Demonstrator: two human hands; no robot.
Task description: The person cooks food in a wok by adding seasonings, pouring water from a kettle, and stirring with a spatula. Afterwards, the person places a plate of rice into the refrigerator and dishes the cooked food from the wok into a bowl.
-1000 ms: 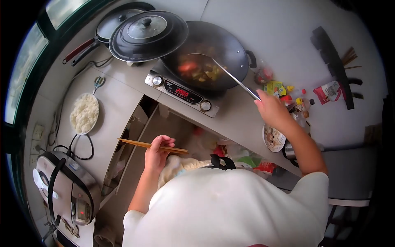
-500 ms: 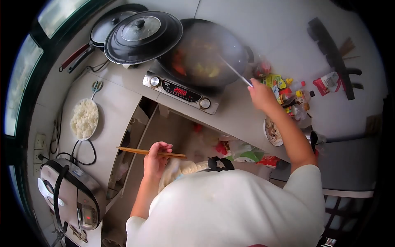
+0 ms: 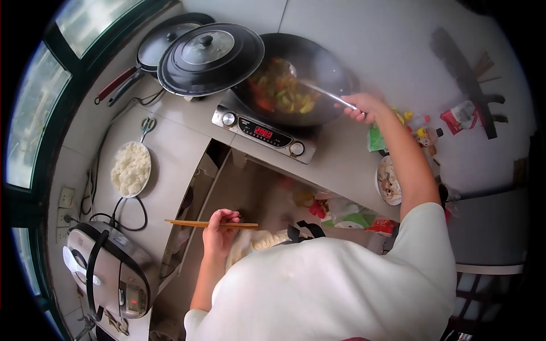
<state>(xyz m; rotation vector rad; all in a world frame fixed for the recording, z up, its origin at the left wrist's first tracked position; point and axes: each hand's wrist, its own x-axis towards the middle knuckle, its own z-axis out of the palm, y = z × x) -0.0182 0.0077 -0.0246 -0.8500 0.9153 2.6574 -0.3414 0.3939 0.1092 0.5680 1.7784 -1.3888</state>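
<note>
My right hand (image 3: 365,108) grips the handle of a metal cooking ladle (image 3: 324,92), whose bowl reaches into the food. Chopped vegetables (image 3: 290,98), green, yellow and reddish, lie in a dark wok (image 3: 333,79) with steam over it. The wok sits on an induction cooker (image 3: 267,134) with a red lit display. Low in front of my body, my left hand (image 3: 219,230) is closed around a pair of wooden chopsticks (image 3: 190,223), held level and away from the wok.
A black lid (image 3: 239,54) overlaps the wok's left rim, beside a covered frying pan (image 3: 151,51). On the left are a plate of rice (image 3: 131,169), scissors (image 3: 148,126) and a rice cooker (image 3: 114,267). A dish of food (image 3: 389,181), bottles (image 3: 429,135) and a knife rack (image 3: 469,82) are on the right.
My right hand has moved up and turned over, and the ladle now points left into the vegetables. Steam has thinned. The whole view has shifted slightly; my left hand still holds the chopsticks.
</note>
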